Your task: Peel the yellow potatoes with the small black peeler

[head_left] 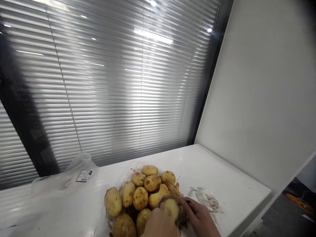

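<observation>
Near the front of the white table, my left hand point(160, 223) grips a partly peeled potato point(172, 209), its pale flesh facing up. Close against that potato's right side is my right hand point(199, 217), its fingers closed together. A small dark object shows at those fingers, too blurred to name. Several more potatoes point(140, 198) lie in a group beyond and left of my hands, some smooth and yellow, others with patches of brown skin. Brown peelings point(174, 190) are heaped at the group's right edge, and clear plastic shows under it.
On the left of the table point(81, 204) lies a clear plastic bag point(71, 177) with a printed label point(84, 175). Whitish scraps point(209, 201) sit to the right. Window blinds point(118, 82) stand behind the table, and a white wall point(256, 92) rises on the right.
</observation>
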Demonstrator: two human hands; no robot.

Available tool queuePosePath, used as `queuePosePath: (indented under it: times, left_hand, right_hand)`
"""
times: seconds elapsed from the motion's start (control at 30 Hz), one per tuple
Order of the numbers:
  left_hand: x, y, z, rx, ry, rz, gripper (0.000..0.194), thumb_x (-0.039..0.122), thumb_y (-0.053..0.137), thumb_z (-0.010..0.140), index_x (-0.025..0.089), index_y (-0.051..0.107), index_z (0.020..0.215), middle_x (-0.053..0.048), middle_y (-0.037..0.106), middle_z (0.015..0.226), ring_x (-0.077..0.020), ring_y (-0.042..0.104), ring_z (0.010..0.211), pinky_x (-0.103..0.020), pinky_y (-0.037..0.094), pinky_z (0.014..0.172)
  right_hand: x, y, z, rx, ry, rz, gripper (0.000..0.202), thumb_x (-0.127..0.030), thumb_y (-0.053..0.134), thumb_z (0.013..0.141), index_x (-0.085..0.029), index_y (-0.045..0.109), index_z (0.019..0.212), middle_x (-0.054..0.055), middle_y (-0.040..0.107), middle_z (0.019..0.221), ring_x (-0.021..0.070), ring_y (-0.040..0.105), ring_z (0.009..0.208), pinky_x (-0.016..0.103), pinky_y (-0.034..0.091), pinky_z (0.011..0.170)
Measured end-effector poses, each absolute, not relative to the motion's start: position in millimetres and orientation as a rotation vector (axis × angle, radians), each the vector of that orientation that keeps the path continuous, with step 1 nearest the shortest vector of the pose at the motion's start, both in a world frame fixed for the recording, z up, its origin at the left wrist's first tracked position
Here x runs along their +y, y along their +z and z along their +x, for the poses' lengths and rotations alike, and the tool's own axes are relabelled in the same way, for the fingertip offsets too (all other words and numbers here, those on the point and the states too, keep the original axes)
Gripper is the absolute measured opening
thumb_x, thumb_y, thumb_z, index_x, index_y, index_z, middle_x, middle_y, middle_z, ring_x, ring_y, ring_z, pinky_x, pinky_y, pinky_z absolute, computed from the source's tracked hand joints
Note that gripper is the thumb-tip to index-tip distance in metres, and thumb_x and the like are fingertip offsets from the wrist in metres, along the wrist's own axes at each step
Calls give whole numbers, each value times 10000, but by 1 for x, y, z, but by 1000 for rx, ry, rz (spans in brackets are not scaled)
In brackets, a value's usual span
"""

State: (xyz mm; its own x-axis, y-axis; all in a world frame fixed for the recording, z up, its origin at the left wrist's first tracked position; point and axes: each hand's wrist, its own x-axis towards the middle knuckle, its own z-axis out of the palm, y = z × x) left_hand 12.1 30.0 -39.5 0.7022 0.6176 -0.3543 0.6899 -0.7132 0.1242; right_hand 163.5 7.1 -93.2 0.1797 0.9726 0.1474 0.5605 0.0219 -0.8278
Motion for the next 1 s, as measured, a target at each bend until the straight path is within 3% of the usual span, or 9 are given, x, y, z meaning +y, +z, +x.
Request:
queuePosePath:
  times: [0.3,0.53,1.0]
  left_hand:
    - [33,-39,10,1039,-355,2646,190,165,565,858,113,723,951,-213,679,966,-325,585,1058,-383,448,758]
    - [32,-37,12,1058,-436,2701,237,182,530,883,94,709,1010,-229,674,986,-337,573,1087,-373,446,741]
    - [32,-42,10,1029,-320,2720,196,182,567,852,113,726,944,-208,682,910,-322,589,1039,-373,463,724]
  right_hand:
    - [7,-109,169,-1439,734,-1605,610,-658,385,879,-149,719,903,51,679,632,208,631,612,264,485,597]
    - [8,-106,167,-1386,733,-1550,596,-687,442,841,-164,728,839,27,642,545,210,624,596,265,498,586]
    - [8,-106,169,-1416,771,-1579,576,-659,440,858,-155,719,856,42,668,632,210,623,634,267,478,605]
